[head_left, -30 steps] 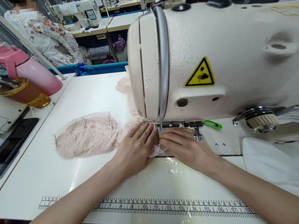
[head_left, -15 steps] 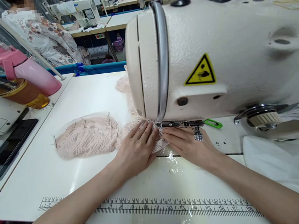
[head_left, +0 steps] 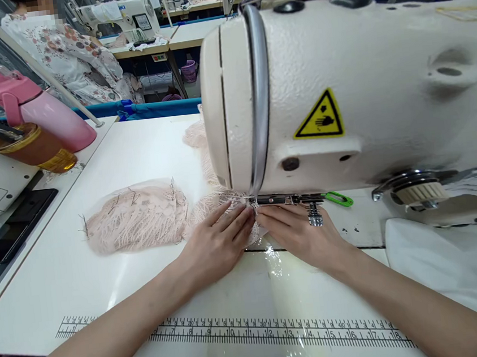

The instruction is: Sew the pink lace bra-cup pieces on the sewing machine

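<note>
Pale pink lace fabric (head_left: 205,206) lies under the needle area of the white sewing machine (head_left: 307,63), with more of it trailing behind the machine head. My left hand (head_left: 213,244) rests flat on this lace, fingers stretched toward the presser foot. From the other side my right hand (head_left: 307,238) lies low, its fingers extended and touching the lace edge. A metal guide with a knurled screw (head_left: 314,216) partly covers the right fingers. The needle and stitch line are hidden. A separate oval lace piece (head_left: 136,219) with dark thread ends lies left of my left hand.
A green clip-like piece (head_left: 338,198) sits behind my right hand. White cloth (head_left: 447,259) lies at right. A printed ruler (head_left: 246,328) runs along the table's front. A pink bottle (head_left: 44,116), brown cup (head_left: 33,148) and phone (head_left: 21,224) stand left. Another person (head_left: 64,60) sits beyond.
My left fingers have shifted slightly and spread a little on the lace. My right hand stays close to the foot. The whole view has moved slightly.
</note>
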The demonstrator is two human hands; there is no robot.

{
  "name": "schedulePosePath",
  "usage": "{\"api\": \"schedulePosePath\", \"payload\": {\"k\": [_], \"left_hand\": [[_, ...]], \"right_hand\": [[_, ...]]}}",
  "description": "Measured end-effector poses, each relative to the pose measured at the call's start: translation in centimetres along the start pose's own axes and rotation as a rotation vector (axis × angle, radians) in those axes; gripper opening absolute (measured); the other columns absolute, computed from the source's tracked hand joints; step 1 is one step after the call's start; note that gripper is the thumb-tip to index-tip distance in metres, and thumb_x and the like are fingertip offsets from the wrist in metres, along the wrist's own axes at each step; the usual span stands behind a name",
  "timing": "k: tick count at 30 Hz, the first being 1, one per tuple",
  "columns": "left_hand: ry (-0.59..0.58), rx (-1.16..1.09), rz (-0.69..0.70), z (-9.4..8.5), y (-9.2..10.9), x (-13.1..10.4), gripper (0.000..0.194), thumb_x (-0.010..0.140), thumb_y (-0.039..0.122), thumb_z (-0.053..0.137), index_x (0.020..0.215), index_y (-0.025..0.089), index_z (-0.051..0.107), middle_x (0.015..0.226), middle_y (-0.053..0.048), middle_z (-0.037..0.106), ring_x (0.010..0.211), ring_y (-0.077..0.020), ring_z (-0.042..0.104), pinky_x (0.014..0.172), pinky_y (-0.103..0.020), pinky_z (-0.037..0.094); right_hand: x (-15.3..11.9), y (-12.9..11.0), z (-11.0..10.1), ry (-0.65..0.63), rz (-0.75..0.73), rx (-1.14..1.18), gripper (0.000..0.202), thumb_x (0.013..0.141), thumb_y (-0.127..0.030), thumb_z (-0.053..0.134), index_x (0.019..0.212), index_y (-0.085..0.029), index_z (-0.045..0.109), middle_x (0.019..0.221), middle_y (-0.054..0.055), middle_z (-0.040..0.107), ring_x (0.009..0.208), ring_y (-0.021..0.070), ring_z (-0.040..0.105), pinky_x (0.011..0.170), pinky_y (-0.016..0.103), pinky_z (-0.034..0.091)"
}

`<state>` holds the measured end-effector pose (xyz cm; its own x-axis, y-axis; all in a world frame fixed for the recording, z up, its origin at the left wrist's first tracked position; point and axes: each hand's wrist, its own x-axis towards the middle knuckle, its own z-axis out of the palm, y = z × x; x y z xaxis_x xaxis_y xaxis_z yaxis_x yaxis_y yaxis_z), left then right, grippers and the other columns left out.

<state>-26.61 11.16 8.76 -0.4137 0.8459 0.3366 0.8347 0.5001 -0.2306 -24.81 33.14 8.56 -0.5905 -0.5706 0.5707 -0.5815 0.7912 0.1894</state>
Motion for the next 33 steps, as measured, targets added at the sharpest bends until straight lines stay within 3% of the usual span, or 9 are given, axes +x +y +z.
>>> {"api": "schedulePosePath", "payload": {"k": [4, 7, 10, 18, 28, 33], "left_hand": [[-0.006, -0.044, 0.034, -0.2, -0.7, -0.3, 0.039, 0.096, 0.015, 0.039, 0.128, 0.005, 0.058, 0.133, -0.012, 0.059, 0.122, -0.0226, 0.059, 0.11, -0.039, 0.045], [-0.024, -0.081, 0.037, -0.3, -1.4, -0.3, 0.039, 0.096, 0.015, 0.039, 0.127, 0.006, 0.06, 0.132, -0.011, 0.06, 0.123, -0.0224, 0.058, 0.111, -0.039, 0.044], [-0.026, -0.107, 0.031, -0.3, -1.9, -0.2, 0.039, 0.094, 0.015, 0.039, 0.124, 0.004, 0.061, 0.13, -0.012, 0.062, 0.121, -0.0228, 0.06, 0.111, -0.039, 0.044], [-0.052, -0.103, -0.005, -0.3, -1.7, -0.2, 0.04, 0.093, 0.015, 0.04, 0.126, 0.003, 0.06, 0.13, -0.016, 0.061, 0.121, -0.0245, 0.06, 0.111, -0.041, 0.044], [-0.028, -0.053, -0.066, 0.0, -0.9, -0.2, 0.041, 0.096, 0.023, 0.039, 0.125, 0.002, 0.06, 0.128, -0.016, 0.063, 0.12, -0.0258, 0.06, 0.11, -0.043, 0.044], [-0.006, -0.028, -0.063, -0.1, -0.5, 0.0, 0.041, 0.096, 0.024, 0.04, 0.123, 0.0, 0.06, 0.127, -0.019, 0.063, 0.12, -0.0288, 0.06, 0.108, -0.044, 0.046]], "right_hand": [[-0.1, -0.1, 0.1, -0.03, -0.088, -0.018, 0.028, 0.09, -0.005, 0.048, 0.1, -0.021, 0.069, 0.104, 0.0, 0.072, 0.082, 0.0123, 0.06, 0.06, 0.028, 0.039], [-0.1, -0.6, 0.5, -0.058, -0.117, 0.028, 0.027, 0.091, -0.005, 0.047, 0.1, -0.02, 0.068, 0.103, 0.002, 0.072, 0.094, 0.0128, 0.06, 0.072, 0.025, 0.046], [0.1, -1.2, 0.9, -0.045, -0.117, 0.096, 0.023, 0.089, -0.004, 0.052, 0.099, -0.019, 0.067, 0.102, 0.002, 0.072, 0.1, 0.0139, 0.061, 0.089, 0.03, 0.048], [0.3, -1.5, 1.0, 0.006, -0.114, 0.169, 0.023, 0.085, 0.001, 0.055, 0.094, -0.017, 0.067, 0.096, -0.001, 0.073, 0.097, 0.0123, 0.065, 0.097, 0.031, 0.049], [0.2, -1.1, 0.9, 0.0, -0.088, 0.141, 0.024, 0.086, 0.0, 0.052, 0.091, -0.018, 0.067, 0.097, 0.0, 0.073, 0.097, 0.0123, 0.064, 0.093, 0.028, 0.047], [-0.2, -0.9, 1.1, -0.065, -0.024, 0.195, 0.024, 0.091, -0.009, 0.05, 0.097, -0.022, 0.069, 0.097, 0.002, 0.071, 0.097, 0.0143, 0.062, 0.086, 0.029, 0.048]]}}
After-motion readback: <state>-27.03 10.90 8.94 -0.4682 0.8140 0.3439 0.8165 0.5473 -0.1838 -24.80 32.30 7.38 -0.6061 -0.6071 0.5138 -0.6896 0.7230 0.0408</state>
